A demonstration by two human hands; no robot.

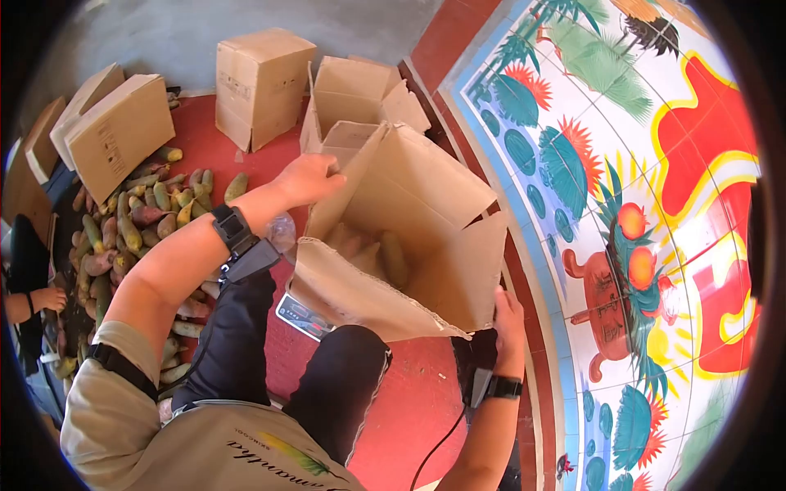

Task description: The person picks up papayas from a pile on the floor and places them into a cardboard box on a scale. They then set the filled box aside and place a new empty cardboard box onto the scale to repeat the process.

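In front of my knees is an open cardboard box [393, 307], tilted, with its flaps up. Several long yellowish-green and brownish vegetables [394, 258] lie at its bottom. My left hand [311, 178] is closed at the box's upper left edge, its fingers curled by the flap. At the lower right corner, my right hand [508, 322] grips the side, with part of the fingers hidden behind the cardboard. A scale with a display panel [303, 317] shows just below the box's near left edge.
A heap of reddish and green vegetables [131, 229] covers the floor at left. More cardboard boxes [264, 90] stand behind, including an opened box [352, 90]. Another person's hand [51, 299] is at the far left. A painted tile wall [606, 204] runs along the right.
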